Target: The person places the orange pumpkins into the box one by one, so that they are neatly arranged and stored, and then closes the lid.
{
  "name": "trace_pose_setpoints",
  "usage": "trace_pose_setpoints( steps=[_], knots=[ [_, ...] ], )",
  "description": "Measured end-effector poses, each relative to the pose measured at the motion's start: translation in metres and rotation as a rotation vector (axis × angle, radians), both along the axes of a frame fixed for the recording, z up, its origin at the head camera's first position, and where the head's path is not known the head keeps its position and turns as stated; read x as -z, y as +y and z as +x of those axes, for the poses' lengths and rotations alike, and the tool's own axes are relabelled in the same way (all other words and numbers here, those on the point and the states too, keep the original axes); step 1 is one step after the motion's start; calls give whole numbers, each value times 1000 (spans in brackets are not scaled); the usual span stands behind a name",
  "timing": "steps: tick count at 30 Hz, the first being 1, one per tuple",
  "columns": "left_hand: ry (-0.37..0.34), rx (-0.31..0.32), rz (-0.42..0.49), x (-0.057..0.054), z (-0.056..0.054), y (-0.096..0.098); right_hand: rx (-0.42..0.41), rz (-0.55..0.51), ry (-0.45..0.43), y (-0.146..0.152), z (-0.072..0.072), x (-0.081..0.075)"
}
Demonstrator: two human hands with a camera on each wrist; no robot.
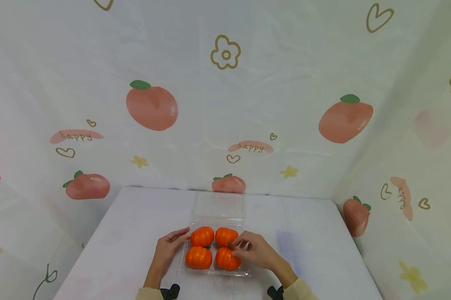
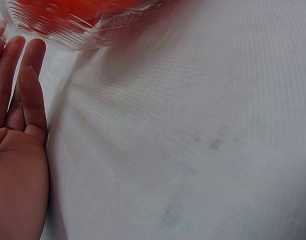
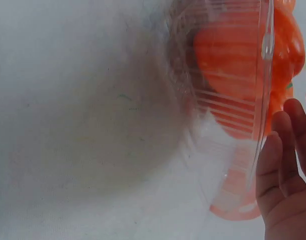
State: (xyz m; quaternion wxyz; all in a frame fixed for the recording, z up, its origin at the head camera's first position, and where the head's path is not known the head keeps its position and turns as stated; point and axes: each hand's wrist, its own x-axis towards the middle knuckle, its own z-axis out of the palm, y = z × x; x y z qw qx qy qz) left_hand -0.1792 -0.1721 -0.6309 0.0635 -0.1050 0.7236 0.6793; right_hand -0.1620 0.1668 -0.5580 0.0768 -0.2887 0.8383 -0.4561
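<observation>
A clear plastic clamshell box (image 1: 219,273) sits on the table with its lid (image 1: 218,206) folded back. Small, glossy orange pumpkins fill its compartments: far left (image 1: 202,236), far right (image 1: 225,236), near left (image 1: 198,258) and near right (image 1: 227,261). Beside the box's left edge is my left hand (image 1: 168,248), fingers extended, fingertips close to the rim. My right hand (image 1: 258,250) hovers at the right side, its thumb and fingers spread apart over the near-right pumpkin by the green stem. In the right wrist view, its fingers (image 3: 290,145) look relaxed next to the clear wall.
A white cloth covers the table (image 1: 143,216), with a bluish patch (image 1: 288,246) right of the box. Behind and at the sides hangs a pale curtain (image 1: 270,83) printed with fruit, hearts and flowers. Dark wrist straps (image 1: 170,291) show at the cuffs.
</observation>
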Motion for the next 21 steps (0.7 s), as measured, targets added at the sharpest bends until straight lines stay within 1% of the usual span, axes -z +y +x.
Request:
trace_pose_setpoints(
  steps=[4, 11, 13, 16, 21],
  knots=[
    [3, -3, 14, -1, 1, 0, 90, -28, -5, 2, -5, 4],
    [-9, -1, -2, -2, 0, 0, 282, -46, 37, 8, -17, 9],
    [-13, -1, -10, -2, -1, 0, 335, -61, 23, 8, -21, 11],
    [-18, -3, -21, -3, 0, 1, 405, -80, -21, 10, -29, 15],
    [-13, -1, -33, -3, 1, 1, 494, -114, -82, 11, -40, 21]
  ],
)
